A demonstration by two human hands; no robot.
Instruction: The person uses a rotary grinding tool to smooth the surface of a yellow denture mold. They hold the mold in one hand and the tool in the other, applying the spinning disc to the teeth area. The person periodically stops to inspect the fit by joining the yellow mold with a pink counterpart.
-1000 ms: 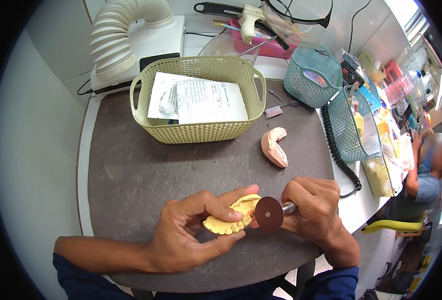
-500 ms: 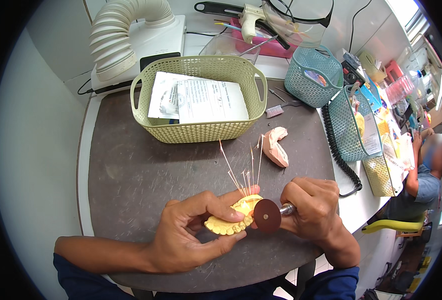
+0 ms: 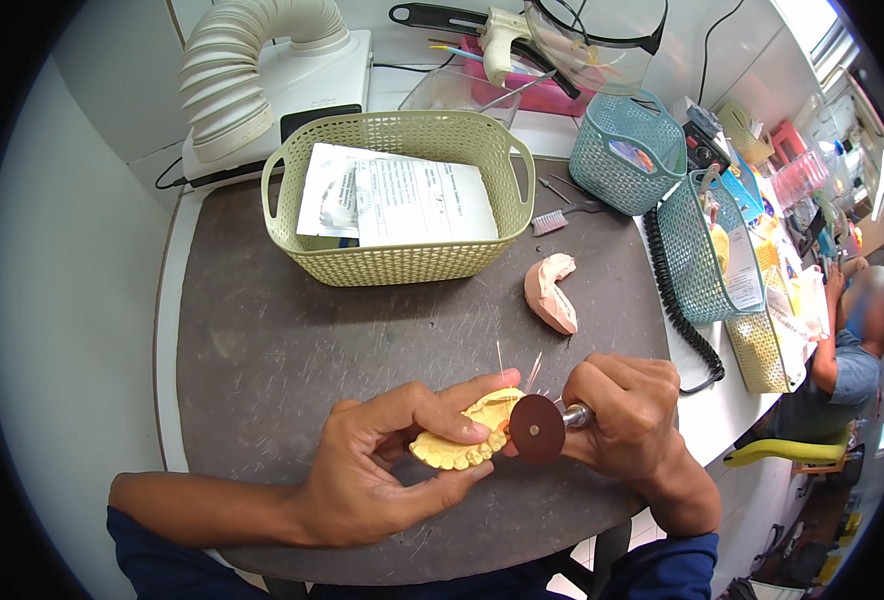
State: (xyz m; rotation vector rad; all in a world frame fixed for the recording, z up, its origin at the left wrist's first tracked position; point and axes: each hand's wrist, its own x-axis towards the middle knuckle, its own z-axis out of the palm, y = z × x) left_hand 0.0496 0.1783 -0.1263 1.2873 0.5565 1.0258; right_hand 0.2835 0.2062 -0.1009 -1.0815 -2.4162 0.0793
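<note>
Here, the left hand (image 3: 382, 470) is cradling a yellow dental cast (image 3: 462, 440) low over the near part of the dark round surface (image 3: 262, 340), its grip clenched around the cast: the thumb is lying across the top of the teeth and the fingers are curling beneath it. The right hand (image 3: 627, 420) is sitting just beside it, its grip clenched on a metal handpiece (image 3: 574, 413) whose dark red cutting disc (image 3: 536, 428) is touching the right end of the cast. Thin bright sparks or streaks (image 3: 522, 370) are rising from the spot where disc and cast are meeting. Both forearms are coming in from the lower edge in dark blue sleeves (image 3: 172, 560).

Farther back on the surface, a pink dental cast (image 3: 550, 293) is lying on its own, well apart from the hands. Behind it a pale green woven basket (image 3: 402, 255) is standing with printed papers (image 3: 397, 195) inside. A small brush (image 3: 554, 220) is lying between that basket and a teal basket (image 3: 617, 150). A second teal basket (image 3: 697, 250) is leaning at the right edge, next to a black coiled cord (image 3: 674, 300). A white ribbed suction hose (image 3: 237, 70) is curving over a white box at the back left. At the far right another person (image 3: 852, 340) is sitting at a bench.
</note>
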